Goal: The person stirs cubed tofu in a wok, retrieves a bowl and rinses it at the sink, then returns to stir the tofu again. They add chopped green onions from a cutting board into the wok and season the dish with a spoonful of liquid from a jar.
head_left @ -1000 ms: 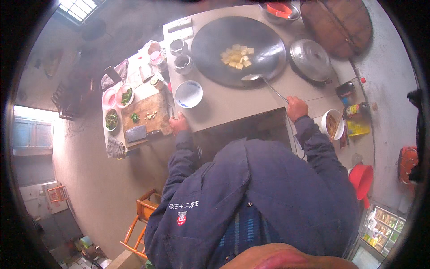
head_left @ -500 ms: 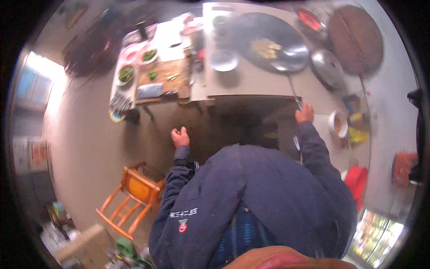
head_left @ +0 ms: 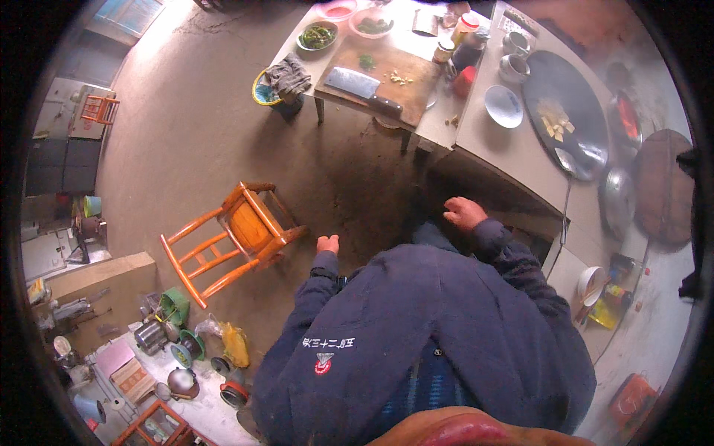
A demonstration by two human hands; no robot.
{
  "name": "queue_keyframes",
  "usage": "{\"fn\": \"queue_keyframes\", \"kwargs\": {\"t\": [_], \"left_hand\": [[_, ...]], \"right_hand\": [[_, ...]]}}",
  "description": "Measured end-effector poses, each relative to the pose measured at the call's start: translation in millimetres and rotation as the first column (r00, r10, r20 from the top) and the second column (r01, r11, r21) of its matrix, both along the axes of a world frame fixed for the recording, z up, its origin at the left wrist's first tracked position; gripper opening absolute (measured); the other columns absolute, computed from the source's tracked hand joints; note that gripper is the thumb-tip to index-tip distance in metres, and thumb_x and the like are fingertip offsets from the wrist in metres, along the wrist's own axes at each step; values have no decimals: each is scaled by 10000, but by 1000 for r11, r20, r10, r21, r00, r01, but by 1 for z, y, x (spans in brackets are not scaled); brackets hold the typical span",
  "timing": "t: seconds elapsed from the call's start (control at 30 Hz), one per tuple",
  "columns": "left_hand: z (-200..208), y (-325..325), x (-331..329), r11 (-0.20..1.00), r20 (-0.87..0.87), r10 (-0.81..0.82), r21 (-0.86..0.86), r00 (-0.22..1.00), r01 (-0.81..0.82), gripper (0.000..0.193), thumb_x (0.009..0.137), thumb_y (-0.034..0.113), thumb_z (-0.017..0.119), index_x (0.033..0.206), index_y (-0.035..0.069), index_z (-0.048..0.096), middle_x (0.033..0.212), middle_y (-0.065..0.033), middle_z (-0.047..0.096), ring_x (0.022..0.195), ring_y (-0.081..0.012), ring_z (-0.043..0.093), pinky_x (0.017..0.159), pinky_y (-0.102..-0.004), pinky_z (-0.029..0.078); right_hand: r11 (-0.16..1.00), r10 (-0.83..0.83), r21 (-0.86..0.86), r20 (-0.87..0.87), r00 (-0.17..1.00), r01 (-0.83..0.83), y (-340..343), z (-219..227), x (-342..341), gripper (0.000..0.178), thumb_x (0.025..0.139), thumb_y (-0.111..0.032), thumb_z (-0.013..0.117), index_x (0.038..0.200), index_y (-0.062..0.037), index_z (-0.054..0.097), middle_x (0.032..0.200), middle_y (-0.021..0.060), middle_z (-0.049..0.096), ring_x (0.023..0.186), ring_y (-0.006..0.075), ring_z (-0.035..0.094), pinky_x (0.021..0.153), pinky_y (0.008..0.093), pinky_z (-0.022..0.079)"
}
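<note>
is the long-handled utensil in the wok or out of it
Partly in: the utensil has its head inside the wok and its handle out over the rim, apart from the right hand.

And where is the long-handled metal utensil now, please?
At the head view's right, the utensil rests with its broad end in the wok, below the pale food pieces, its handle crossing the rim.

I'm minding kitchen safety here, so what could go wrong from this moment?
The food cubes in the wok might scorch if it is hot, since the left hand and right hand are both away from the ladle. The ladle reaches the front edge of the counter and could be knocked. The wooden chair stands on the left and might be tripped over.
</note>
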State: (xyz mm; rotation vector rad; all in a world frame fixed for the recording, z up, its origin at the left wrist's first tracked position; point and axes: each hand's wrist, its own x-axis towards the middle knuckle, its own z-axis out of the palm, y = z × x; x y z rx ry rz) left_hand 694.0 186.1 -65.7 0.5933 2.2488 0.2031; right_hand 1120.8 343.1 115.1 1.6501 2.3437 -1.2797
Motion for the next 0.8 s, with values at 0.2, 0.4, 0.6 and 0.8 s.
{"fn": "queue_keyframes", "kwargs": {"t": [0.2, 0.4, 0.6, 0.8], "left_hand": [[-31, 64, -30, 982, 234, 174, 23, 956, -185, 362, 747, 307, 662, 914, -14, 656, 858, -129, 667, 840, -225, 621, 794, -360, 481], [-3, 136, -64, 919, 416, 166, 264, 894, -293, 212, 823, 225, 640, 896, 28, 664, 769, -50, 633, 699, -119, 576, 622, -282, 470], [57, 225, -85, 858, 543, 237, 271, 806, -436, 267, 871, 144, 622, 1093, 2, 576, 832, -30, 606, 676, -80, 537, 574, -218, 444], [54, 343, -108, 878, 472, -114, 459, 874, -134, 248, 878, 126, 614, 1080, -15, 593, 910, -57, 627, 797, -124, 583, 720, -255, 484]], "right_hand": [[995, 88, 65, -109, 990, -82, 117, -25, -109, 332, 828, -305, 615, 1020, -35, 631, 1018, 181, 615, 1001, 364, 581, 857, 430, 474], [871, -205, 451, -27, 978, 195, 240, -87, -197, 403, 773, -269, 672, 1117, -84, 573, 1097, 146, 553, 1076, 338, 517, 895, 433, 440], [807, -123, 591, 199, 972, -19, 309, -126, -223, 397, 666, -173, 706, 1025, -116, 545, 1031, 121, 526, 1032, 309, 511, 846, 417, 438], [902, -189, 424, 207, 960, 86, 341, -137, -227, 311, 685, -114, 656, 971, -81, 539, 998, 134, 526, 956, 339, 533, 768, 421, 467]]}}
